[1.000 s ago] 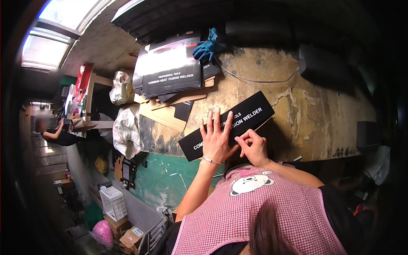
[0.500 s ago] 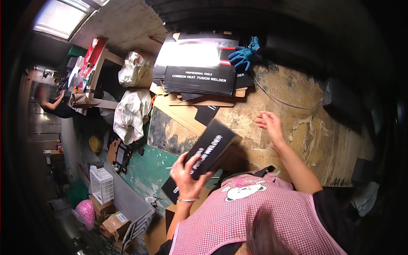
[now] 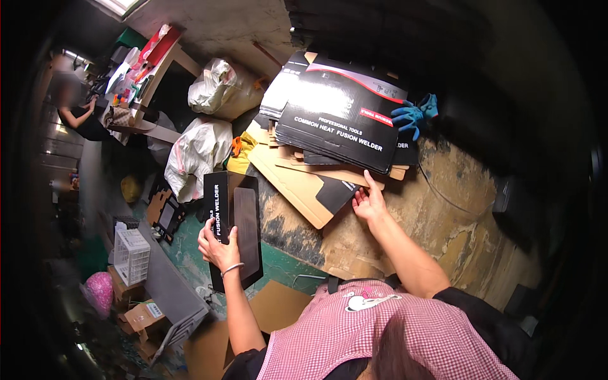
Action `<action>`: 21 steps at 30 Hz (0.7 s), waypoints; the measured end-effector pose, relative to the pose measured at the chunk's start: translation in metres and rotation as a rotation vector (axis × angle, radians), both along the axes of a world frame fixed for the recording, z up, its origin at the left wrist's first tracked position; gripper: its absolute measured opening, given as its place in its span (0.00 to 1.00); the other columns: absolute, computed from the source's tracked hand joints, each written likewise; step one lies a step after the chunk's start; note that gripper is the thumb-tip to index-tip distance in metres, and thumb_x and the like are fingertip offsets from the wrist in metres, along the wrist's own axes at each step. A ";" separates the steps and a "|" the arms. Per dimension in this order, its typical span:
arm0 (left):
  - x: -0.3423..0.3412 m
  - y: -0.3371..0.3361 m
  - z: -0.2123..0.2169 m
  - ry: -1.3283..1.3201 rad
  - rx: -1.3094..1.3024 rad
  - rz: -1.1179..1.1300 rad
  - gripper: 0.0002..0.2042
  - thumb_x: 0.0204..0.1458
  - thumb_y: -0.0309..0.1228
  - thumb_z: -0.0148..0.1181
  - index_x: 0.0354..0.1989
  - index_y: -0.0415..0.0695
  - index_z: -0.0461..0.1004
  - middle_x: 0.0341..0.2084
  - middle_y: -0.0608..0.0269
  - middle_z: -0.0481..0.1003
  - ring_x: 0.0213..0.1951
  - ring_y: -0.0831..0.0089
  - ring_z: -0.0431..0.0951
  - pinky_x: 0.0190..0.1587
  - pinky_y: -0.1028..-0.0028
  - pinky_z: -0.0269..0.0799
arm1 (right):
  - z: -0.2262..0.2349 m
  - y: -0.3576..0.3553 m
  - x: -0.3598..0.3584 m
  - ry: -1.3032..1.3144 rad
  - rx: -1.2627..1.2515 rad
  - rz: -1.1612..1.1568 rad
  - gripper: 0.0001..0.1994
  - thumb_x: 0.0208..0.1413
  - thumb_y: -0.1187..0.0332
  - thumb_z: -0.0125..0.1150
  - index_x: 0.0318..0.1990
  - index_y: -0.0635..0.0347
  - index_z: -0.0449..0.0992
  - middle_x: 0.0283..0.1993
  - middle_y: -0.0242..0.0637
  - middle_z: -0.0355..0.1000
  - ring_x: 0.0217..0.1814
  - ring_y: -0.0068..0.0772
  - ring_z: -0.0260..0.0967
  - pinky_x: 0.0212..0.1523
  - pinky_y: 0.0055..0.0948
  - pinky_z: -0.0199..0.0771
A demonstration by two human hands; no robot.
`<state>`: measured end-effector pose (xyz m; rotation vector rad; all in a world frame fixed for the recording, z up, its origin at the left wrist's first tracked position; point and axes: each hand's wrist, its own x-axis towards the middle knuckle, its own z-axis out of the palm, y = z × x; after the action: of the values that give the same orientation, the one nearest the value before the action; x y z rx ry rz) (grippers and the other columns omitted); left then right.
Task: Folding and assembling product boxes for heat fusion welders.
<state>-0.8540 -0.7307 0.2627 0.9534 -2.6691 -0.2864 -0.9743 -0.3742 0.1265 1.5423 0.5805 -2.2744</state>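
My left hand (image 3: pixel 220 248) grips a long black box (image 3: pixel 248 212) with white lettering, held upright off the table's left edge. Its fingers wrap one side and the thumb lies along the near face. At the front edge of a stack of flat black printed cartons (image 3: pixel 339 120), my right hand (image 3: pixel 372 204) has its fingers apart. One of its digits reaches up to the brown cardboard edge, and the others are partly curled beside a flat carton (image 3: pixel 297 183) lying under the stack, brown side up with a black corner.
Blue work gloves (image 3: pixel 415 115) lie at the stack's right corner, near a thin cable (image 3: pixel 443 190) on the worn wooden table (image 3: pixel 437 234). White sacks (image 3: pixel 199 152) stand beyond the table's left side. Below sits an open brown carton (image 3: pixel 278 307). Another person (image 3: pixel 79 111) is at the far left.
My left hand has carried the black box left, turning it upright. My right hand has moved from above the bare table to the carton stack's edge. The whole view has shifted and turned.
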 end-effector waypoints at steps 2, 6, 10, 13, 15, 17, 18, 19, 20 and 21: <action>0.002 0.012 -0.001 0.021 -0.044 -0.009 0.33 0.41 0.42 0.77 0.59 0.64 0.70 0.58 0.64 0.67 0.60 0.53 0.66 0.60 0.47 0.60 | 0.019 0.003 -0.001 0.352 -0.113 -0.109 0.36 0.42 0.50 0.83 0.58 0.49 0.72 0.54 0.29 0.74 0.56 0.37 0.71 0.58 0.43 0.71; 0.004 0.006 -0.002 0.048 -0.058 -0.022 0.32 0.40 0.39 0.78 0.58 0.65 0.72 0.58 0.64 0.66 0.61 0.53 0.65 0.61 0.47 0.59 | 0.027 0.029 -0.032 0.410 -0.431 -0.192 0.46 0.47 0.51 0.79 0.70 0.59 0.60 0.69 0.48 0.65 0.71 0.60 0.60 0.72 0.64 0.54; -0.018 0.034 -0.001 0.073 -0.024 -0.063 0.32 0.39 0.38 0.79 0.56 0.64 0.73 0.58 0.64 0.66 0.61 0.53 0.65 0.61 0.47 0.59 | -0.017 0.066 -0.033 0.391 0.048 -0.226 0.30 0.54 0.54 0.74 0.60 0.58 0.72 0.60 0.42 0.74 0.62 0.49 0.71 0.65 0.58 0.68; -0.025 0.043 0.001 0.077 0.001 -0.068 0.32 0.39 0.39 0.79 0.56 0.64 0.73 0.58 0.64 0.67 0.61 0.53 0.65 0.60 0.47 0.59 | 0.019 0.068 -0.001 0.399 0.202 -0.225 0.26 0.55 0.59 0.74 0.58 0.60 0.73 0.59 0.39 0.75 0.61 0.43 0.72 0.63 0.50 0.72; -0.034 0.060 0.000 0.077 0.006 -0.097 0.31 0.39 0.39 0.79 0.56 0.64 0.73 0.58 0.64 0.66 0.61 0.52 0.65 0.61 0.47 0.59 | 0.004 0.102 0.039 0.440 0.397 -0.199 0.23 0.56 0.66 0.74 0.57 0.58 0.74 0.55 0.36 0.76 0.57 0.37 0.74 0.59 0.43 0.74; -0.024 0.065 0.002 0.056 -0.007 -0.101 0.32 0.39 0.38 0.79 0.56 0.64 0.73 0.60 0.64 0.66 0.62 0.52 0.65 0.63 0.47 0.58 | 0.033 0.110 0.082 0.397 0.245 -0.196 0.21 0.57 0.68 0.73 0.56 0.55 0.75 0.54 0.31 0.77 0.56 0.31 0.73 0.60 0.36 0.71; -0.019 0.073 0.002 0.062 -0.005 -0.128 0.32 0.39 0.37 0.78 0.56 0.64 0.73 0.60 0.64 0.66 0.62 0.52 0.65 0.63 0.46 0.58 | 0.036 0.125 0.102 0.399 0.271 -0.228 0.19 0.58 0.68 0.72 0.56 0.54 0.76 0.54 0.29 0.77 0.55 0.30 0.73 0.59 0.34 0.71; -0.015 0.080 0.000 0.068 -0.004 -0.151 0.32 0.39 0.36 0.78 0.56 0.64 0.73 0.60 0.64 0.66 0.62 0.53 0.65 0.63 0.46 0.57 | 0.041 0.144 0.121 0.384 0.301 -0.233 0.18 0.58 0.65 0.71 0.55 0.52 0.77 0.53 0.31 0.78 0.56 0.32 0.73 0.61 0.36 0.71; -0.009 0.086 0.004 0.069 0.016 -0.162 0.32 0.39 0.36 0.78 0.56 0.64 0.73 0.60 0.64 0.67 0.63 0.53 0.65 0.64 0.47 0.57 | 0.039 0.166 0.139 0.391 0.343 -0.240 0.18 0.58 0.65 0.71 0.54 0.54 0.77 0.52 0.32 0.78 0.55 0.33 0.74 0.60 0.37 0.72; -0.004 0.086 0.002 0.086 0.025 -0.177 0.31 0.40 0.37 0.77 0.56 0.64 0.73 0.60 0.64 0.67 0.63 0.53 0.65 0.64 0.47 0.57 | 0.038 0.186 0.154 0.395 0.376 -0.243 0.17 0.59 0.64 0.71 0.54 0.55 0.77 0.52 0.34 0.78 0.55 0.33 0.75 0.59 0.38 0.74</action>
<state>-0.8578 -0.6445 0.2651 0.6957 -2.6791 -0.3900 -0.8205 -0.1882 0.1643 1.3799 1.0256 -2.8125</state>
